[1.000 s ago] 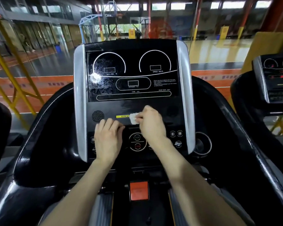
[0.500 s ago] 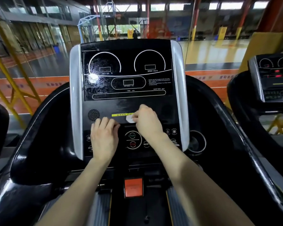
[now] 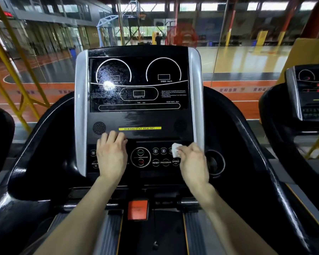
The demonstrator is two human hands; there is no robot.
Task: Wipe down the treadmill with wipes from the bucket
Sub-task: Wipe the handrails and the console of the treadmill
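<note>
White wipe (image 3: 175, 152) is pinched in the right hand (image 3: 193, 163) and pressed to the treadmill (image 3: 136, 118) console's lower right corner. The button row (image 3: 159, 150) runs leftward from it. The left hand (image 3: 111, 156) rests flat on the console's left side, fingers (image 3: 110, 138) relaxed, holding nothing.

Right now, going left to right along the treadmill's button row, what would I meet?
The left hand → START/STOP dial → RESET button → PROGRAM button → white wipe → right hand pinching it → round recess.
</note>
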